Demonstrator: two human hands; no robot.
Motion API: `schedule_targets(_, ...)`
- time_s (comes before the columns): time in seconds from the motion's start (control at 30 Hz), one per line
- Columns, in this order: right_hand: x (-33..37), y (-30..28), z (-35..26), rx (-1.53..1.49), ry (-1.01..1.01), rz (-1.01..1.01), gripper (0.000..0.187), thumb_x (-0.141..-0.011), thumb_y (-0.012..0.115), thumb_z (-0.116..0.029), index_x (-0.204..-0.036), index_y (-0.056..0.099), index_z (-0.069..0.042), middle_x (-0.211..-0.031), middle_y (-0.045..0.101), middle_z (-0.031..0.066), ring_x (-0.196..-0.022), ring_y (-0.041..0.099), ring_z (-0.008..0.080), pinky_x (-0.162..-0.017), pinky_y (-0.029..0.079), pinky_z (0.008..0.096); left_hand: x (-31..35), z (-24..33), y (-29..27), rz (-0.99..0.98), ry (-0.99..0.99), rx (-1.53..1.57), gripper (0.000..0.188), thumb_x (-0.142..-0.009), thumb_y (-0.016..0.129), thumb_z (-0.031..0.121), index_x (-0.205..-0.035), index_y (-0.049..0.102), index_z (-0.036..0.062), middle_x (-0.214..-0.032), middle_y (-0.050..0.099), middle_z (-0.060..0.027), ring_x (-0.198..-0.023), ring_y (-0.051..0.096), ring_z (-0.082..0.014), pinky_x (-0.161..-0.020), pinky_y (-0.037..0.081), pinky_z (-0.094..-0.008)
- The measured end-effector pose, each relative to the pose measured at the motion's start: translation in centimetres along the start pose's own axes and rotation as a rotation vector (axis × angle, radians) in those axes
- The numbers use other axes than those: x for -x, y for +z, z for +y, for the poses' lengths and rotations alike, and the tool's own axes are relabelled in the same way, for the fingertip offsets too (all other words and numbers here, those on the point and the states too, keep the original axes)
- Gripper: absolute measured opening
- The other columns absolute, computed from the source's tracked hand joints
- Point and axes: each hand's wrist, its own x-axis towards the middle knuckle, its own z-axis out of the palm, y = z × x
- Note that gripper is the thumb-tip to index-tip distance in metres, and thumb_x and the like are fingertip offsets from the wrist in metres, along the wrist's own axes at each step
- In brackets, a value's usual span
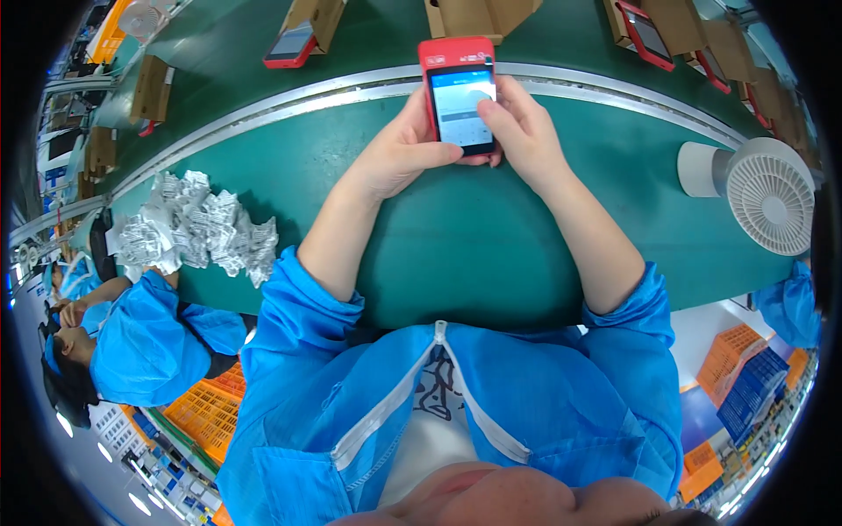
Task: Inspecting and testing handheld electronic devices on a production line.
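A red handheld payment terminal (456, 54) with a lit touchscreen is held up between my two hands, over the far side of the green table. My left hand (399, 151) is closed around its left side, with the thumb along the lower edge of the screen. On the other side my right hand (526, 131) grips the terminal, its thumb resting on or just over the screen's right part. The fingers behind the device are mostly hidden. Beyond it, an open cardboard box (460, 17) stands on the green belt.
Crumpled printed sheets (197, 223) lie in a heap at the left. A white fan (772, 202) stands at the right. Past the metal rail (351, 92), more red terminals (291, 46) lie by cardboard boxes on the belt (377, 44). A co-worker in blue (149, 342) sits at left.
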Motion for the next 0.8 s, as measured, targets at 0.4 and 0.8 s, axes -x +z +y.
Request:
schedule_targets(0.4, 0.2, 0.1, -0.5, 0.093, -0.026, 0.044, 0.046, -0.094, 0.053, -0.041, -0.116, 0.057, -0.001, -0.083, 0.065, 0.0072, -0.064, 0.058, 0.0105, -0.052, 0.047, 0.0248, 0.2, 0.3, 0.4, -0.043, 0.004, -0.076, 0.082, -0.077, 0.066, 0.005, -0.145, 0.021, 0.0098, -0.132, 0.047, -0.0137, -0.113, 0.058, -0.0291, -0.093, 0.051, -0.0422)
schedule_targets(0.8, 1.5, 0.6, -0.1, -0.024, 0.147, 0.082, 0.051, -0.100, 0.038, -0.042, -0.106, 0.056, 0.005, -0.079, 0.062, 0.0119, -0.047, 0.056, 0.0123, -0.038, 0.039, 0.0208, -0.1, 0.7, -1.2, -0.061, 0.158, 0.420, 0.065, -0.086, 0.055, 0.025, -0.144, 0.028, 0.0132, -0.138, 0.044, -0.0154, -0.114, 0.055, -0.0306, -0.076, 0.055, -0.0386)
